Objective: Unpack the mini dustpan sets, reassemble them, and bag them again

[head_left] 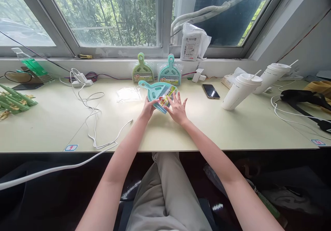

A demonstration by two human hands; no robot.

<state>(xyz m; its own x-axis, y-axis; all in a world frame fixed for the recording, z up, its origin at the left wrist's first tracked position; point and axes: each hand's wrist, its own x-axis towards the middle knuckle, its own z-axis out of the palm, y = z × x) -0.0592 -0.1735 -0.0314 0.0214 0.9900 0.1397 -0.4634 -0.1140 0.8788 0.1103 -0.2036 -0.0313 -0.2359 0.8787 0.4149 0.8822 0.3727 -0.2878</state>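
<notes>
A small turquoise dustpan (154, 90) with a brush set in it and a colourful label is tilted above the table, its handle toward the upper left. My left hand (148, 108) grips its lower left edge. My right hand (178, 109) lies with fingers spread on the label at its right side. Behind it, a green dustpan (141, 70) and another turquoise dustpan (170, 69), both in clear wrapping, lean against the wall under the window. A flat clear plastic bag (128, 94) lies on the table to the left of the held dustpan.
A smartphone (210, 91) and two white lidded cups, the nearer cup (239, 92) with a straw, stand to the right. White cables (94, 120) run across the left side and over the front edge. A green-labelled bottle (34, 65) leans at the back left.
</notes>
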